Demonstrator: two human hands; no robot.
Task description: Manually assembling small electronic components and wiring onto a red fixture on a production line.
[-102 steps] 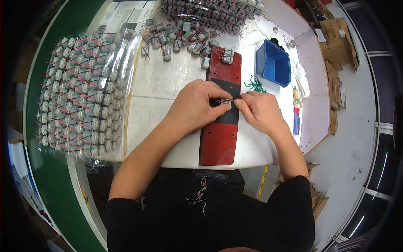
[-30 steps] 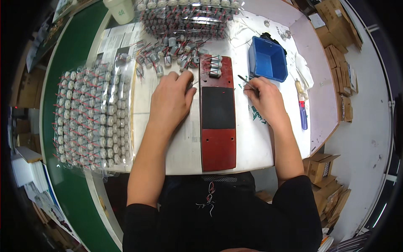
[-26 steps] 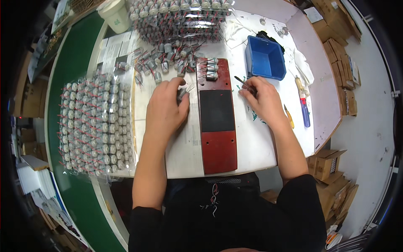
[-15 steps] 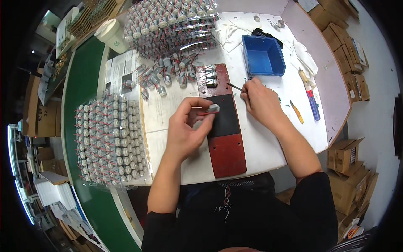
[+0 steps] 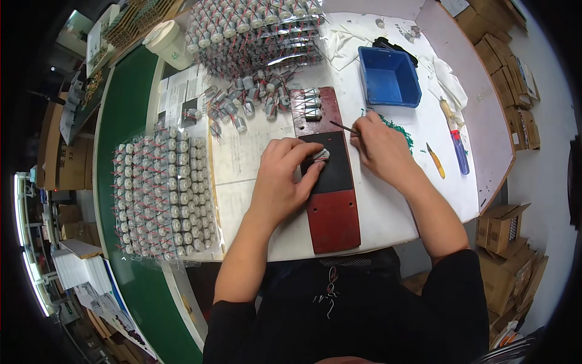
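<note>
My left hand (image 5: pixel 280 179) pinches a small grey motor (image 5: pixel 322 155) between thumb and fingertips, over the black pad (image 5: pixel 336 176) on a long red board (image 5: pixel 334 224). Most of the motor's wires are hidden by the fingers. To the right of the board, my right hand (image 5: pixel 385 148) grips a thin dark stick-like tool (image 5: pixel 344 127), its tip pointing left over the board's edge; its exact kind cannot be made out. Several motors sit in a row in a holder (image 5: pixel 311 104) at the board's far end. Small green bits (image 5: pixel 401 129) lie beside my right hand.
Loose motors (image 5: pixel 248 100) are heaped beyond my left hand. Packed motors stand in a tray (image 5: pixel 163 194) at left and a tall stack (image 5: pixel 254 36) behind. A blue bin (image 5: pixel 390 79), a yellow-handled tool (image 5: pixel 436 162) and a screwdriver (image 5: pixel 459 151) lie to the right.
My left hand has moved slightly, and its fingers now curl closer around the motor over the pad. My right hand stays beside the board with the tool. The whole view has shifted a little.
</note>
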